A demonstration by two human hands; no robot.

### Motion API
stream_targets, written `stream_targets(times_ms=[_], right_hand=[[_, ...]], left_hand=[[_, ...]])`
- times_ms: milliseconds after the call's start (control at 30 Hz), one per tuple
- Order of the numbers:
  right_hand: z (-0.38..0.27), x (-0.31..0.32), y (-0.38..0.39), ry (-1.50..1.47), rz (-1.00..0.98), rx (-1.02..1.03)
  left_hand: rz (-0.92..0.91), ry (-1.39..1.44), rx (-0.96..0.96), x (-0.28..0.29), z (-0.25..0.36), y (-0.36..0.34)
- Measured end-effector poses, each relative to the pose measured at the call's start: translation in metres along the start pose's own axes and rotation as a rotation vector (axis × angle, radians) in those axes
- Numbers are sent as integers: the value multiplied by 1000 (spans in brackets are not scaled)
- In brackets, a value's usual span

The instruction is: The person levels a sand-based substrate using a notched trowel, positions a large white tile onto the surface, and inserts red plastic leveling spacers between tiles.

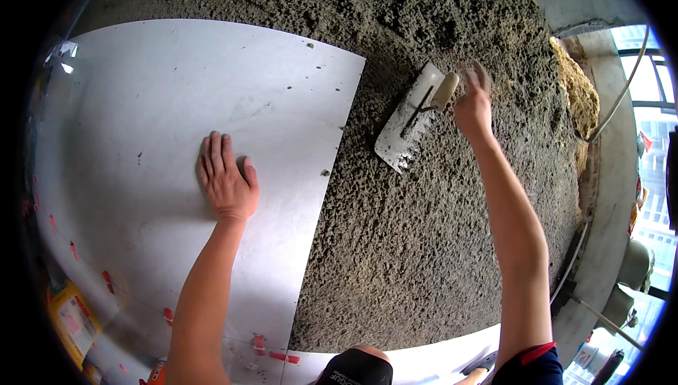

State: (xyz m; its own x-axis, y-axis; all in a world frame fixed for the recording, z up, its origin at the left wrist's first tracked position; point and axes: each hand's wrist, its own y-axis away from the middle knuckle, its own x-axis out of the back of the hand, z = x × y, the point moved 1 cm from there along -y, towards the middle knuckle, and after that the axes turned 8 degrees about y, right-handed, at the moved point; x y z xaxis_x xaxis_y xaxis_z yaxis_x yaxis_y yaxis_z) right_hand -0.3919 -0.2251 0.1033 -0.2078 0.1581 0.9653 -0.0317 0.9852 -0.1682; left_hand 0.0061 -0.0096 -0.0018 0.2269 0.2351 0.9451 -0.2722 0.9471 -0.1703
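My left hand lies flat, fingers stretched out, on a large white tile with a few dark mortar specks on it. My right hand is just to the right of a notched trowel with a pale handle. Its fingers are stretched out, a little blurred, and apart from that handle. The trowel rests on the rough grey mortar, its blade slanting down to the left. Mortar clings to the lower part of the blade.
Red tile-levelling wedges line a seam at the lower left, near a yellow package. A co-worker's dark cap shows at the bottom edge. Along the right, a pale hose hangs by a ledge and windows.
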Motion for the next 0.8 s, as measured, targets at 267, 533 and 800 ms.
stream_targets(times_ms=[267, 533, 800], right_hand=[[-9, -61, -6, -1175, -48, -808], [-103, -55, 15, -836, -150, -470], [-122, -75, 15, -808, -165, -556]], left_hand=[[14, 23, -28, 3, 8, -2], [16, -3, -17, 7, 1, 0], [-11, 9, 19, 1, 2, 0]])
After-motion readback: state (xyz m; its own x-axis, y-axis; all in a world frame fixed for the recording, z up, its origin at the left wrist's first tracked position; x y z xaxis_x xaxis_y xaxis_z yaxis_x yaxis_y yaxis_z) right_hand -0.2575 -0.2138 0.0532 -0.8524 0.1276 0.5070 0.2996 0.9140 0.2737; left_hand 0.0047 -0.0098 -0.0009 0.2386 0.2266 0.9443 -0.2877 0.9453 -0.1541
